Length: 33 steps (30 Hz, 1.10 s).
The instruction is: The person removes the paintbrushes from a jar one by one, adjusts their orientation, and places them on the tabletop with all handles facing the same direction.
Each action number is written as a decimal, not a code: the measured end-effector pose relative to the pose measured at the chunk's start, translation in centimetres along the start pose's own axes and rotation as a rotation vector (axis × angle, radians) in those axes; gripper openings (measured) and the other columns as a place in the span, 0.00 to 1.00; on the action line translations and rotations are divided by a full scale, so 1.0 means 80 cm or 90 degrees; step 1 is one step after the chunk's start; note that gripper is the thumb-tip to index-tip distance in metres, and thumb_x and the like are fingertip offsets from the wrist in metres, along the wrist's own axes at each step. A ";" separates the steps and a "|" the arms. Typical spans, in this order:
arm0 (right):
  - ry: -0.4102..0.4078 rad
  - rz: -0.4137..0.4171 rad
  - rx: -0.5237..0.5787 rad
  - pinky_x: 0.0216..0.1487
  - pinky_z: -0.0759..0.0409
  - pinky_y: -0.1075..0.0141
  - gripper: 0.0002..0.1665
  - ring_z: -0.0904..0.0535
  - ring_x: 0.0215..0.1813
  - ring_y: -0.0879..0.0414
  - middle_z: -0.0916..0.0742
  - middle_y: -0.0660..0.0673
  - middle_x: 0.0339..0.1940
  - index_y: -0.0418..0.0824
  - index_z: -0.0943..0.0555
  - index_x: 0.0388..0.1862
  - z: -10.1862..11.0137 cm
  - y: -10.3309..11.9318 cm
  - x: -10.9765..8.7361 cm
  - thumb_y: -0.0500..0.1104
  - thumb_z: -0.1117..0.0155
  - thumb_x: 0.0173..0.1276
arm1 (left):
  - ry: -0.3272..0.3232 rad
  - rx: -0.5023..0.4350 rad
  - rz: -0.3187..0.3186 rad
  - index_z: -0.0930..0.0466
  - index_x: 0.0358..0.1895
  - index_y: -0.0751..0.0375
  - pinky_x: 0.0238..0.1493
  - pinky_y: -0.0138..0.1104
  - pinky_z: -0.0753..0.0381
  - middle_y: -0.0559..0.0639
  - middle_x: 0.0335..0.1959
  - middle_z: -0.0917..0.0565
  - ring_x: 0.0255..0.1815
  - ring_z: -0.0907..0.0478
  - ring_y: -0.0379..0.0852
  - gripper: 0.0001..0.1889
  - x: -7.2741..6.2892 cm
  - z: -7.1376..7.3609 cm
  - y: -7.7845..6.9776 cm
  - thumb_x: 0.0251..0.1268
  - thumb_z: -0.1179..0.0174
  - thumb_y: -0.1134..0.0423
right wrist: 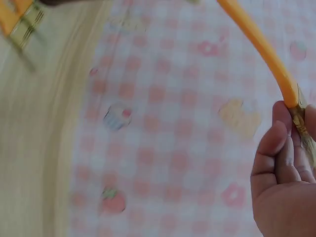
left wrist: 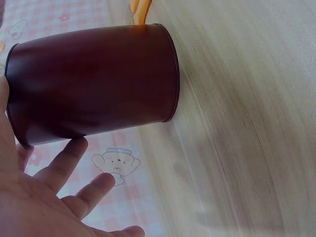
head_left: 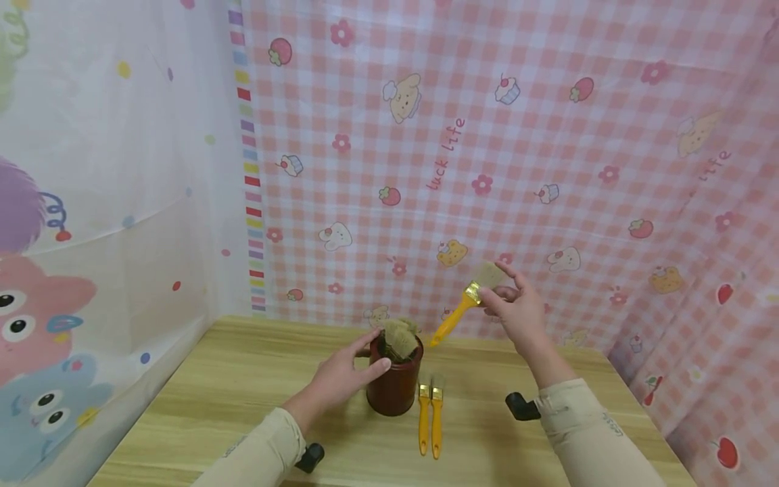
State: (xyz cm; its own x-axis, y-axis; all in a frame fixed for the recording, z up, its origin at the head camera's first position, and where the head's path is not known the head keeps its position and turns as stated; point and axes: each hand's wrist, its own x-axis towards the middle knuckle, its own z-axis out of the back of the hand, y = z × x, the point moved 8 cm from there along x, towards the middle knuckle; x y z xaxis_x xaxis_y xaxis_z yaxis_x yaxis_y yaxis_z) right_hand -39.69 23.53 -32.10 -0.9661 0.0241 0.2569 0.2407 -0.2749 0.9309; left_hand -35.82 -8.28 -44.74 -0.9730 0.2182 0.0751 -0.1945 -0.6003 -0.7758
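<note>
A dark red cylindrical pot [head_left: 392, 391] stands upright on the table, with several paintbrushes [head_left: 399, 339] in it, bristles up. My left hand [head_left: 345, 368] holds the pot near its rim, thumb on the near side and fingers on the far side; in the left wrist view the other fingers spread beside its wall. Pinched at the metal band and bristles in my right hand [head_left: 514, 308] is a yellow-handled paintbrush [head_left: 460, 312]. Its handle slants down and left, its tip above and right of the pot. Two like paintbrushes [head_left: 430, 419] lie side by side right of the pot.
The wooden table [head_left: 255, 399] ends at the back against a pink checked curtain [head_left: 517, 149]. A white curtain with cartoon figures [head_left: 152, 223] hangs on the left. Black devices [head_left: 521, 406] jut out at both wrists.
</note>
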 end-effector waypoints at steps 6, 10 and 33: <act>0.075 -0.094 0.013 0.46 0.12 0.68 0.47 0.11 0.40 0.62 0.10 0.55 0.39 0.48 0.44 0.90 0.026 -0.047 -0.005 0.44 0.31 0.79 | -0.003 0.002 0.003 0.40 0.82 0.19 0.70 0.69 0.27 0.54 0.74 0.19 0.73 0.22 0.67 0.38 -0.001 0.004 -0.001 0.72 0.40 0.28; 0.147 -0.160 -0.029 0.47 0.11 0.65 0.46 0.14 0.39 0.59 0.09 0.50 0.39 0.44 0.42 0.89 0.027 -0.089 -0.013 0.41 0.31 0.79 | -0.002 0.000 0.007 0.41 0.82 0.19 0.70 0.70 0.28 0.53 0.74 0.20 0.74 0.23 0.67 0.38 -0.001 0.004 0.000 0.72 0.40 0.28; 0.347 -0.246 -0.123 0.37 0.15 0.62 0.41 0.12 0.33 0.53 0.09 0.40 0.35 0.30 0.36 0.82 -0.076 -0.197 -0.071 0.36 0.30 0.76 | 0.004 -0.003 0.002 0.41 0.82 0.18 0.68 0.69 0.25 0.54 0.73 0.19 0.73 0.22 0.68 0.37 -0.002 0.001 -0.001 0.72 0.40 0.29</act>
State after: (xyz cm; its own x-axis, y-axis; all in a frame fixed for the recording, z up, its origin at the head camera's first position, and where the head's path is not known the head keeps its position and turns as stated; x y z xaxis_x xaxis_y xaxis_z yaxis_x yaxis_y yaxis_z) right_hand -38.54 21.87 -49.80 -0.9000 -0.3179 -0.2983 -0.1023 -0.5111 0.8534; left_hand -35.65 -8.31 -44.65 -0.9726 0.2218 0.0690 -0.1915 -0.5974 -0.7788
